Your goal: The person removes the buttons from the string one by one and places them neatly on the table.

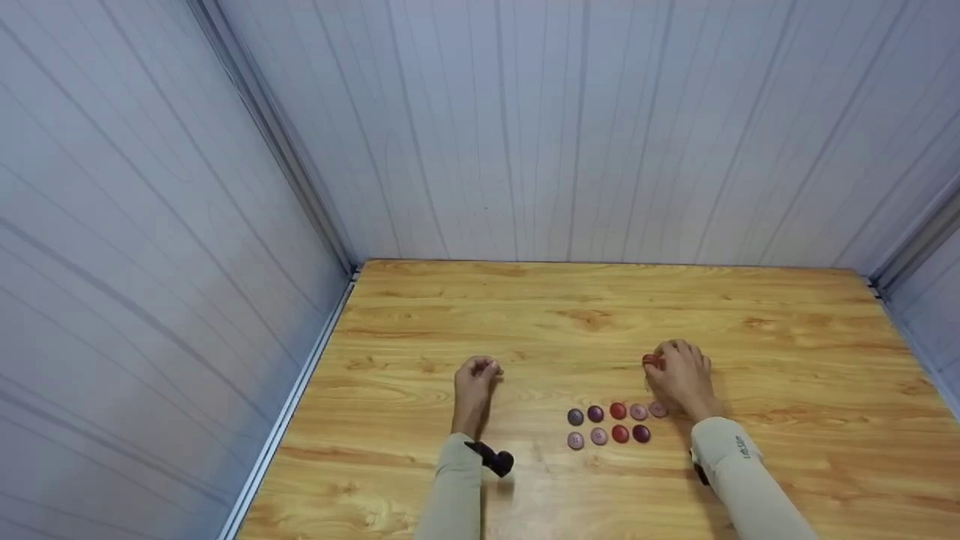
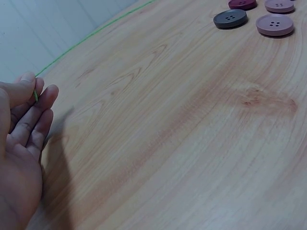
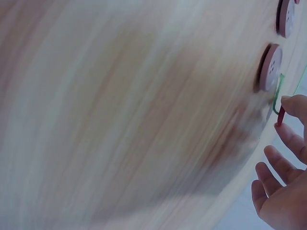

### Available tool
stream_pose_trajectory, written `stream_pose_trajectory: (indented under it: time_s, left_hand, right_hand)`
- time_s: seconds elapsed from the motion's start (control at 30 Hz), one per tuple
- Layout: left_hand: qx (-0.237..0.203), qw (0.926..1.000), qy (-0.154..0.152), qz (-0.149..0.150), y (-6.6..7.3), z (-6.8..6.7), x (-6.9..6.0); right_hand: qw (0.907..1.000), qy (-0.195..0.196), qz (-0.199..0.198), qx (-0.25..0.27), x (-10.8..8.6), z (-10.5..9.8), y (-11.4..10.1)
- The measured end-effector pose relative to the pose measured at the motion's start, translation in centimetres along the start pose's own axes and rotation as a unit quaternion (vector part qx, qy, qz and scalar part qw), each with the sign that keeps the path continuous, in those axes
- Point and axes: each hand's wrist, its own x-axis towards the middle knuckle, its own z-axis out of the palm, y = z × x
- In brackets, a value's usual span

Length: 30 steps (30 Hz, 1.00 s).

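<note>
Between thumb and fingers, my left hand (image 1: 472, 390) pinches the end of a thin green string (image 2: 86, 39), which runs away taut in the left wrist view. My right hand (image 1: 684, 379) holds a red button (image 1: 652, 361) by its edge, above the table and to the right. Seen edge-on in the right wrist view, the button (image 3: 281, 115) has a short green string tail (image 3: 275, 100) beside it. Whether the string passes through its holes cannot be made out. A pink button (image 1: 658, 409) lies just below the right hand.
Several buttons lie in two rows on the wooden table (image 1: 420, 315) between the hands: a grey one (image 1: 575, 416), dark purple ones (image 1: 641, 433), red ones (image 1: 620, 433) and pink ones (image 1: 598, 436). White panel walls (image 1: 525, 135) stand behind the table and at its sides.
</note>
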Motion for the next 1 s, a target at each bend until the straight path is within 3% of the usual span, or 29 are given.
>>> stream_pose_trajectory:
  time_s: [0.4,0.7,1.0]
  left_hand:
    - [0.006,0.9999,-0.010,-0.005,0.4,0.0,-0.1]
    - [0.023,0.9997,0.001,-0.002,0.0,0.0,0.0]
    - [0.022,0.9997,0.002,-0.011,0.2,0.0,0.0]
  right_hand:
    - [0.9995,0.021,0.023,-0.006,-0.2,-0.5,1.4]
    - [0.9981,0.017,0.059,-0.001,-0.7,-1.2,2.5]
    - [0.9981,0.029,0.055,0.002,-0.9,-1.6,3.0]
